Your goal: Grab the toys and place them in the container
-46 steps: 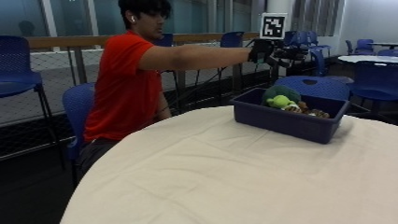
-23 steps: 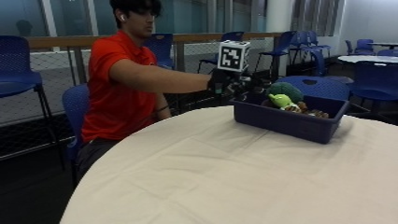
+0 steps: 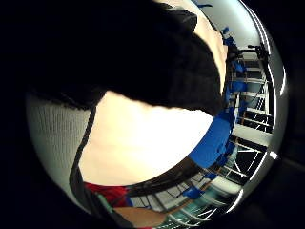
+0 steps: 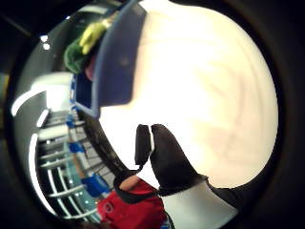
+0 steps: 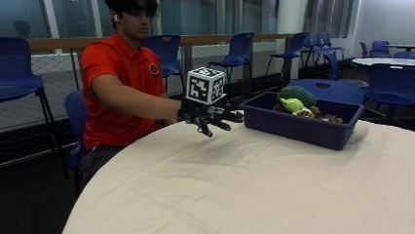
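Note:
A dark blue container [image 5: 305, 127] stands on the round table [image 5: 259, 185] at its far right side. Soft toys lie inside it, a green plush [image 5: 295, 100] on top. In the thumb side palm view the container [image 4: 116, 62] and the green and yellow toy [image 4: 83, 45] show beside the pale cloth. My gloved right hand [image 5: 211, 118] hovers above the table's far edge, left of the container and apart from it. Its fingers are spread and relaxed and hold nothing.
A cream cloth [image 5: 246, 195] covers the table. Blue chairs [image 5: 236, 53] line a railing behind the seated person in a red shirt [image 5: 123, 92]. Another blue chair [image 5: 324, 90] stands just behind the container.
My right hand has drawn back from above the container, moving left and down toward the person's side of the table. It holds nothing.

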`<state>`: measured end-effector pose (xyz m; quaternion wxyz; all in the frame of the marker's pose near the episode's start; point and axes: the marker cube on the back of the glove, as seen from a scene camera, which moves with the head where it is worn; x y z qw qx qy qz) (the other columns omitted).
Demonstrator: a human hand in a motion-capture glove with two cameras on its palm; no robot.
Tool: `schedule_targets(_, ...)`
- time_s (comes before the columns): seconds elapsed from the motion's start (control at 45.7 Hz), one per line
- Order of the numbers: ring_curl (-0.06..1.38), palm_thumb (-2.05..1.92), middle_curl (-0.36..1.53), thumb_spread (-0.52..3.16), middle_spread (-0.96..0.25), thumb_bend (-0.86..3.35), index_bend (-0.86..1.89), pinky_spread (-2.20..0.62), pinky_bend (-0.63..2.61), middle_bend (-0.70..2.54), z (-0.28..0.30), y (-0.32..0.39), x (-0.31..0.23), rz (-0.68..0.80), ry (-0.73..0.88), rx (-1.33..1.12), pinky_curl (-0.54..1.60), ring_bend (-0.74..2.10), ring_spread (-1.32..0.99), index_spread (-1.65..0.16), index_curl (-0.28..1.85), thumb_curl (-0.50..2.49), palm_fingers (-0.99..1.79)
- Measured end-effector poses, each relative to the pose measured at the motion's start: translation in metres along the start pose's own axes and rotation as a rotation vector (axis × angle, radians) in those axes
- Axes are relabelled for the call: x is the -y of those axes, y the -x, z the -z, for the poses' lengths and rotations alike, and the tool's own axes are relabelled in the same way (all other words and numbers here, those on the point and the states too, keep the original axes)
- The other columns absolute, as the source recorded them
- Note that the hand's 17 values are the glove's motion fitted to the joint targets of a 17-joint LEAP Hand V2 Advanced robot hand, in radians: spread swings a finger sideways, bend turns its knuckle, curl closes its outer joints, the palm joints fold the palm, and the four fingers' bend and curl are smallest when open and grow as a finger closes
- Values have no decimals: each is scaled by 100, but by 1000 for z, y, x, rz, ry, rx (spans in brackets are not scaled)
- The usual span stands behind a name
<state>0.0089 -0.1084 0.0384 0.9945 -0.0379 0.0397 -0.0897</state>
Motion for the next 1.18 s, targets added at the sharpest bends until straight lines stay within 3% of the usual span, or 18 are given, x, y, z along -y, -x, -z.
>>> schedule_targets(0.438, 18, -1, 17, 121, -6, -2, 16, 13, 114, 10, -27, -62, -65, -51, -49, 76, 33, 15, 8, -36, 28, 30, -25)
schedule_targets(1.183, 15, -1, 15, 122, -7, -2, 17, 13, 110, 9, 0, -88, -97, -58, -106, 85, 32, 15, 7, -37, 30, 30, -23)
